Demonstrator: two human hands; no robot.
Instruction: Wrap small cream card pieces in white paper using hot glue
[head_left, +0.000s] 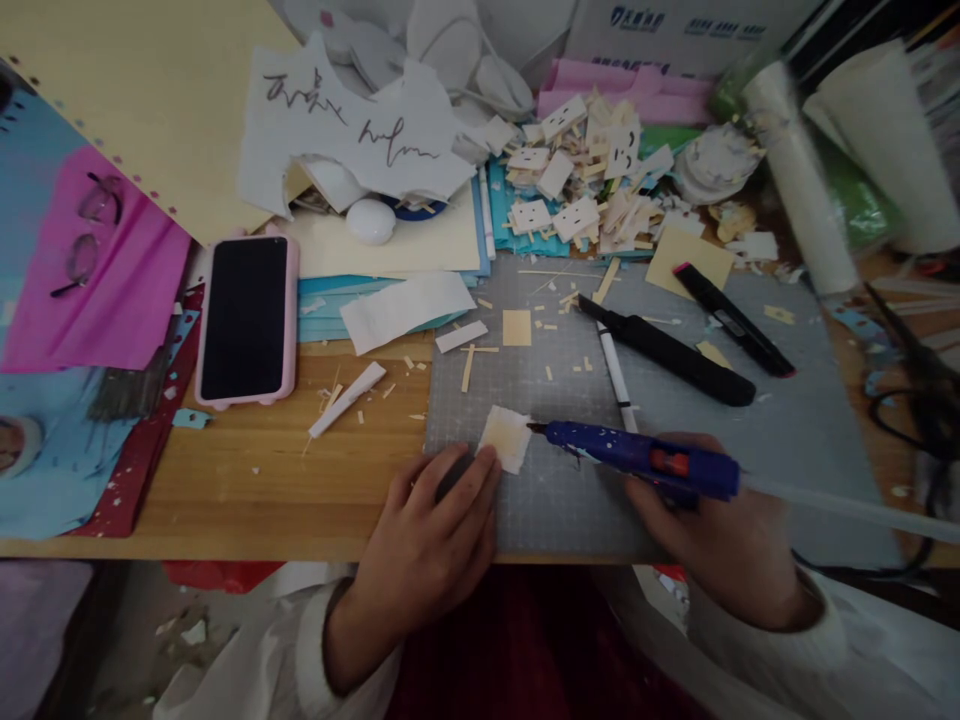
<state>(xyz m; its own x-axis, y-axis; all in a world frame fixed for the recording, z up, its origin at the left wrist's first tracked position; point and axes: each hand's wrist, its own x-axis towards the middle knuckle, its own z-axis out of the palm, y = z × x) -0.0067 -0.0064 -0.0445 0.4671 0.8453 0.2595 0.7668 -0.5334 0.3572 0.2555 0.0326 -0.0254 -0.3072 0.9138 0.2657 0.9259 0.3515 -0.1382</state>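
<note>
The left hand [431, 530] was at the bottom middle of the frame, its fingers touching the edge of a small white square [507, 438]; I could not tell if they pinched it; the right hand [731, 550], lower right, had its fingers wrapped around a blue glue gun [630, 450]; the square lay mid-frame on the grey mat [562, 515], the gun's tip close by its right edge; it seemed best to keep the square flat, the fingers off the hot tip and the glue thin; farther up lay a yellow square [517, 328]; paper pieces [576, 218] sat heaped at the upper right.
</note>
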